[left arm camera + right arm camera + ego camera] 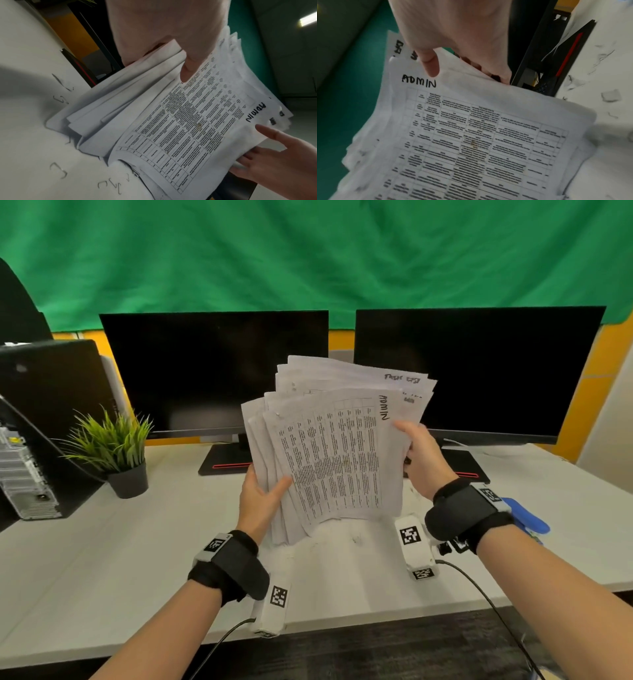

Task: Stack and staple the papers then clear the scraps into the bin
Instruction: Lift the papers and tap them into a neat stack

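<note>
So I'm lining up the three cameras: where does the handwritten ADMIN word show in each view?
Head: ADMIN sits right of centre, near the right thumb.
Left wrist: ADMIN at mid right, above the right hand's fingertip.
Right wrist: ADMIN upper left, just under the thumb.
Shared landmark: the printed table on the top sheet.

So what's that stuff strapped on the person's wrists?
Both arms are bare, with no sleeves. Each wrist wears a wide black strap: left wrist strap, right wrist strap. Each strap carries a small grey tag with a black-and-white square pattern. Under each wrist hangs a white box-shaped camera unit printed with the same kind of pattern, and a thin black cable trails from each.
</note>
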Available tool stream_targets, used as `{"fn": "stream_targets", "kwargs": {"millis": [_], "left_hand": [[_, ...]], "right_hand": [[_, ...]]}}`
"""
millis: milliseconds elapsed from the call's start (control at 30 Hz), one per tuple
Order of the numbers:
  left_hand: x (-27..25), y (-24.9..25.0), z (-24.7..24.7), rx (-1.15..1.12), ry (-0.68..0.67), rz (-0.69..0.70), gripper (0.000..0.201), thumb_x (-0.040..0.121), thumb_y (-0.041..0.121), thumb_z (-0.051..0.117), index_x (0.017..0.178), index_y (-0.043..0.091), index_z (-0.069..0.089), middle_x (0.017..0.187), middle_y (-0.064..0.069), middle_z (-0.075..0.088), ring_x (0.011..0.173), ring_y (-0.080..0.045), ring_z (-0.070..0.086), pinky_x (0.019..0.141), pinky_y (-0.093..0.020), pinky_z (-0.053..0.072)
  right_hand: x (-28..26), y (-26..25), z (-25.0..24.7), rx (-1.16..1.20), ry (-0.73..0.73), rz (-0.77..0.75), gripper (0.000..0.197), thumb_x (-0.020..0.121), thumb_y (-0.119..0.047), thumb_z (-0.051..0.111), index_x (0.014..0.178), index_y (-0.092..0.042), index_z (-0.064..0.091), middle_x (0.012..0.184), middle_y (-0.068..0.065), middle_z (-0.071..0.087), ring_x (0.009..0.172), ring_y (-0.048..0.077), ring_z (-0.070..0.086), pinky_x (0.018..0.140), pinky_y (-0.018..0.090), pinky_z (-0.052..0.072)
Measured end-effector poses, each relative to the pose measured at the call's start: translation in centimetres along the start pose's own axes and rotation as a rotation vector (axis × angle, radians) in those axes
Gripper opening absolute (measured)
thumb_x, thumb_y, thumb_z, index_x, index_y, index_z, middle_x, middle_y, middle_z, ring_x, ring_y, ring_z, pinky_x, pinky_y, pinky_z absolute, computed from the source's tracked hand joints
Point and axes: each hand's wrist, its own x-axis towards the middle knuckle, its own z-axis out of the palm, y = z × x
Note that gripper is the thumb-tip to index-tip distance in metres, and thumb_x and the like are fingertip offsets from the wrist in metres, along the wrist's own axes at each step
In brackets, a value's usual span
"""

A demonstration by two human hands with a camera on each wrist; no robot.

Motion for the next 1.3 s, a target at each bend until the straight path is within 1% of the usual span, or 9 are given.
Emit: {"fn": "stream_targets", "kwargs": {"millis": [467, 633, 733, 800, 900, 1033, 1100, 1200, 1300], "left_hand": [[0.9, 0.7, 1.0, 0.075, 0.062, 0.063, 0.042, 0.091, 0.010, 0.058, 0.132, 0.013, 0.049, 0.128, -0.005, 0.059, 0.117, -0.021, 0.056, 0.100, -0.042, 0.046], [2.1, 5.1, 2.3, 0.339, 0.106, 0.386, 0.027, 0.094, 0.012, 0.053, 0.121, 0.012, 0.053, 0.110, 0.004, 0.058, 0.102, -0.013, 0.056, 0.089, -0.035, 0.052], [2.9, 8.2, 3.5, 0.642, 0.133, 0.673, 0.012, 0.094, 0.017, 0.050, 0.104, 0.012, 0.055, 0.094, -0.004, 0.064, 0.089, -0.027, 0.062, 0.079, -0.043, 0.053], [3.0, 10.3, 4.7, 0.823, 0.136, 0.822, 0.010, 0.094, 0.015, 0.049, 0.098, 0.009, 0.055, 0.083, -0.003, 0.058, 0.084, -0.032, 0.058, 0.075, -0.035, 0.040], [3.1, 11.9, 5.4, 0.999, 0.216, 0.891, 0.018, 0.090, 0.023, 0.053, 0.105, 0.014, 0.056, 0.094, 0.001, 0.059, 0.102, -0.028, 0.055, 0.093, -0.038, 0.029], [4.3, 9.7, 3.2, 1.013, 0.458, 0.671, 0.080, 0.074, 0.046, 0.066, 0.142, 0.021, 0.032, 0.150, -0.011, 0.031, 0.144, -0.033, 0.022, 0.114, -0.053, -0.003], [4.2, 8.4, 2.1, 0.628, 0.326, 0.410, 0.102, 0.075, 0.039, 0.073, 0.151, 0.018, 0.009, 0.157, -0.013, 0.016, 0.146, -0.031, 0.016, 0.117, -0.050, 0.006], [3.8, 5.9, 1.1, 0.043, -0.033, 0.078, 0.079, 0.085, 0.014, 0.067, 0.147, 0.015, 0.019, 0.138, -0.008, 0.047, 0.122, -0.026, 0.053, 0.099, -0.040, 0.047], [3.3, 3.7, 0.9, 0.086, -0.059, 0.065, 0.039, 0.091, 0.006, 0.056, 0.128, 0.013, 0.049, 0.116, -0.002, 0.063, 0.101, -0.018, 0.064, 0.092, -0.042, 0.053]], "right_hand": [[0.4, -1.6, 0.5, -0.285, -0.004, 0.003, 0.053, 0.093, -0.030, 0.053, 0.139, -0.020, 0.030, 0.126, 0.005, 0.054, 0.112, 0.022, 0.057, 0.100, 0.047, 0.045], [-0.1, -5.2, 0.0, -0.818, 0.434, -0.501, 0.095, 0.075, -0.022, 0.074, 0.150, -0.020, 0.015, 0.156, 0.008, 0.019, 0.144, 0.027, 0.019, 0.115, 0.048, 0.020], [-0.7, -7.8, 1.2, -1.229, 0.259, -0.636, 0.059, 0.079, -0.026, 0.065, 0.134, -0.029, 0.043, 0.131, -0.001, 0.053, 0.132, 0.022, 0.039, 0.114, 0.057, 0.011], [-0.6, -8.7, 1.8, -1.082, 0.139, -0.503, 0.029, 0.082, -0.024, 0.061, 0.111, -0.023, 0.059, 0.097, -0.006, 0.062, 0.110, 0.023, 0.057, 0.108, 0.056, 0.028], [0.2, -7.8, 0.9, -0.599, 0.149, -0.274, 0.032, 0.082, -0.021, 0.065, 0.113, -0.013, 0.063, 0.106, 0.003, 0.068, 0.103, 0.025, 0.064, 0.091, 0.043, 0.053], [-0.3, -4.7, -1.7, -0.208, 0.173, -0.141, 0.033, 0.081, -0.017, 0.067, 0.114, -0.012, 0.063, 0.108, 0.005, 0.069, 0.100, 0.023, 0.066, 0.084, 0.040, 0.056], [-0.8, -2.9, -2.4, -0.090, 0.127, -0.056, 0.034, 0.087, -0.009, 0.061, 0.121, -0.008, 0.058, 0.111, 0.007, 0.067, 0.101, 0.024, 0.065, 0.083, 0.036, 0.055], [-1.1, 0.0, -2.7, -0.064, 0.078, 0.037, 0.040, 0.087, -0.009, 0.060, 0.127, -0.009, 0.056, 0.122, 0.012, 0.064, 0.111, 0.029, 0.062, 0.096, 0.048, 0.049], [-1.2, 2.0, -2.6, -0.083, 0.045, 0.110, 0.040, 0.086, -0.011, 0.062, 0.126, -0.012, 0.057, 0.122, 0.012, 0.065, 0.110, 0.029, 0.063, 0.097, 0.051, 0.048]]}}
